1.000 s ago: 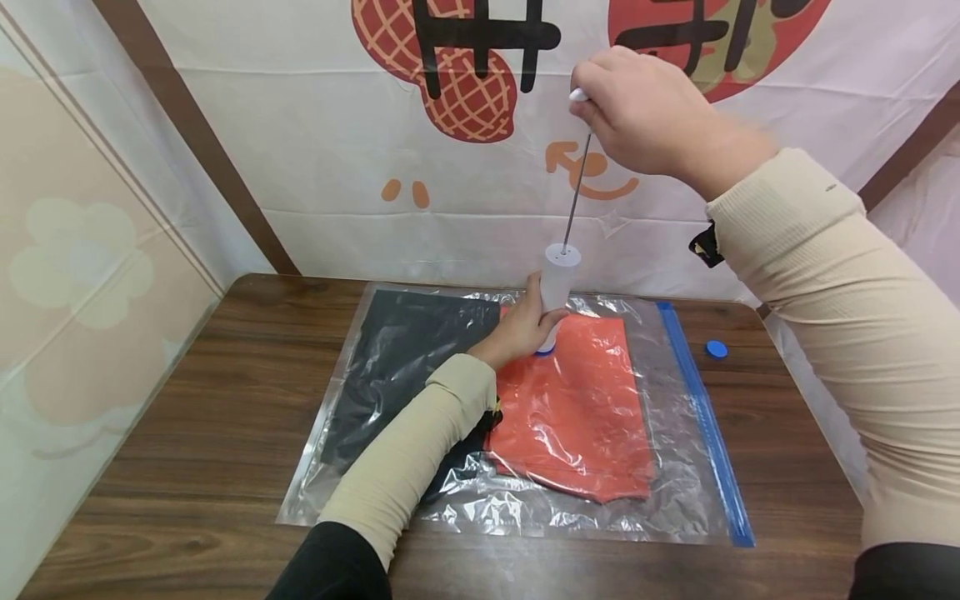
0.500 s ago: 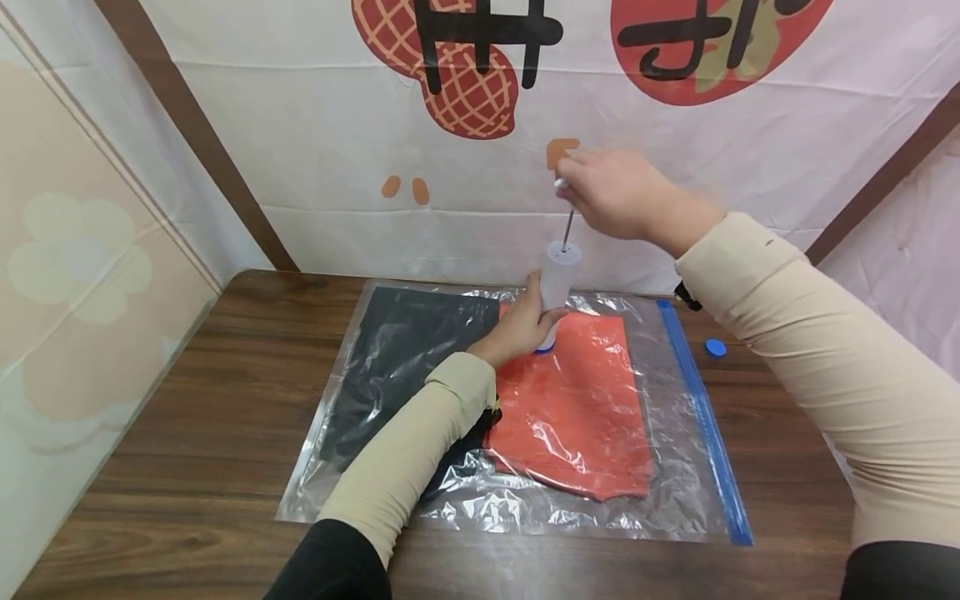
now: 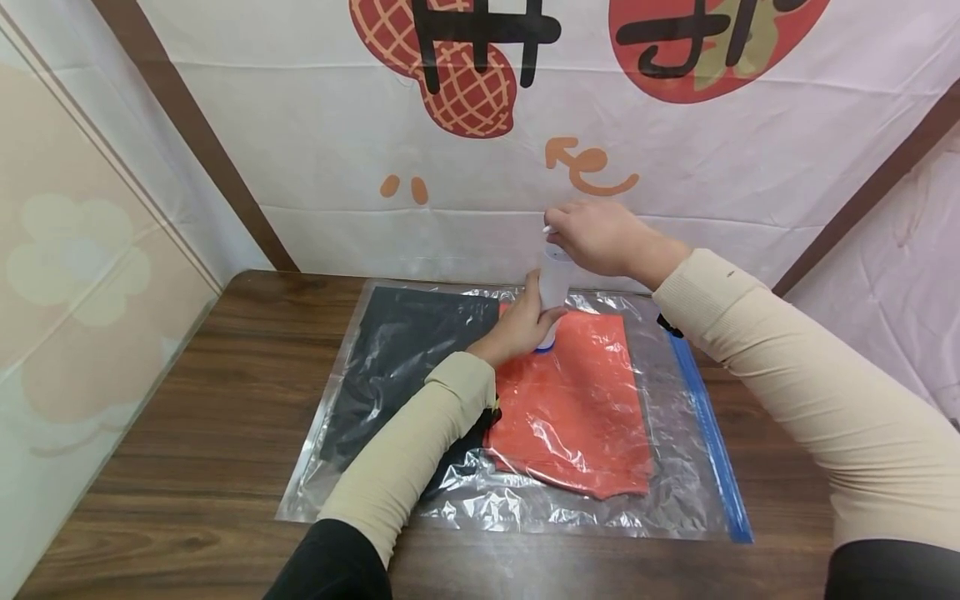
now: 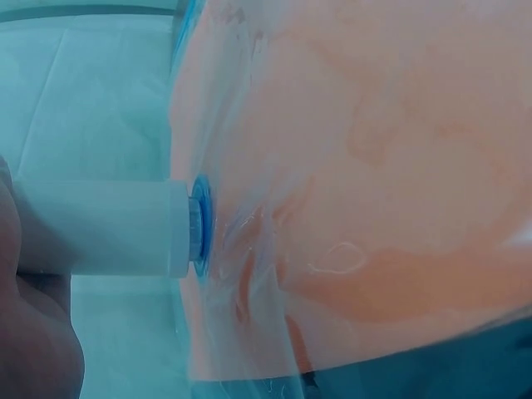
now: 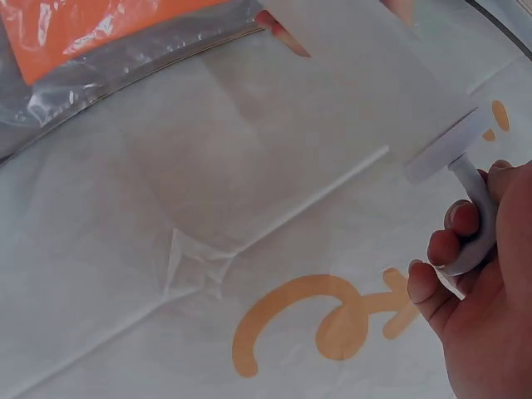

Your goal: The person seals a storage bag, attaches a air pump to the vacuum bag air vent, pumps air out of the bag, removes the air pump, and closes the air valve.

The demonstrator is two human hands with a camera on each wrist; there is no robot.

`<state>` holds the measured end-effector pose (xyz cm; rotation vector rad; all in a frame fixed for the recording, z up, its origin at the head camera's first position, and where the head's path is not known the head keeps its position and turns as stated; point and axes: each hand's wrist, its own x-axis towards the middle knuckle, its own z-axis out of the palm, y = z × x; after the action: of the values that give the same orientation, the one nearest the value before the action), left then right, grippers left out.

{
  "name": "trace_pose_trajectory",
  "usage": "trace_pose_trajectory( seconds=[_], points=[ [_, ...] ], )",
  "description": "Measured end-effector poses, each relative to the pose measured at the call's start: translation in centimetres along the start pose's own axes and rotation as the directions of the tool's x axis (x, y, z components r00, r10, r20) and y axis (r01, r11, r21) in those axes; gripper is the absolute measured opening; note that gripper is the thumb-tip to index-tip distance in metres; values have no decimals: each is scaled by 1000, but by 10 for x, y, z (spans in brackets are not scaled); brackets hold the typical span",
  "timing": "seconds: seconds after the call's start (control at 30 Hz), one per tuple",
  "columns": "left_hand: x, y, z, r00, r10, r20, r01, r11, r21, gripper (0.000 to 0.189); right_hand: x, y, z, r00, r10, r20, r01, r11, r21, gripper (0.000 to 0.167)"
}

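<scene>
A white hand pump (image 3: 554, 283) stands on the blue valve (image 4: 202, 226) of a transparent vacuum storage bag (image 3: 682, 492). My left hand (image 3: 517, 327) grips the pump's barrel low down, over the bag. With curled fingers my right hand (image 3: 603, 239) holds the pump's white handle (image 5: 475, 220), which sits right at the top cap, so the metal rod is out of sight. Inside the bag lie a folded orange-red cloth (image 3: 573, 408) and a folded dark cloth (image 3: 408, 367). In the left wrist view the pump's nozzle meets the valve.
A blue zip strip (image 3: 712, 442) edges the bag on the right. Below everything is a brown wooden table (image 3: 187, 433). Behind it hangs a white printed curtain (image 3: 315, 150); a pale panel with a flower (image 3: 82, 258) stands at the left.
My right hand has come down from high above, pushing the handle and rod into the barrel. The left hand has stayed on the barrel. My right arm now covers the blue cap on the table.
</scene>
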<state>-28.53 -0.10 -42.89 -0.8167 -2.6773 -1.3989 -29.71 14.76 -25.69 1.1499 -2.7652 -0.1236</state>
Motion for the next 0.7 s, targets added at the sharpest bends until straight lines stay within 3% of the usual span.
trace_pose_trajectory(
  seconds=[0.17, 0.37, 0.7],
  points=[
    [0, 0, -1, 1000, 8, -4, -8, 1000, 11, 73, 0, 0, 2, 1000, -4, -24, 4, 1000, 8, 11],
    [-1, -1, 0, 1000, 15, -3, -15, 1000, 13, 75, 0, 2, -6, 1000, -4, 13, 4, 1000, 6, 12],
    [-2, -1, 2, 1000, -14, 5, 14, 1000, -2, 73, 0, 5, -64, 998, 17, -53, -17, 1000, 4, 13]
  ],
)
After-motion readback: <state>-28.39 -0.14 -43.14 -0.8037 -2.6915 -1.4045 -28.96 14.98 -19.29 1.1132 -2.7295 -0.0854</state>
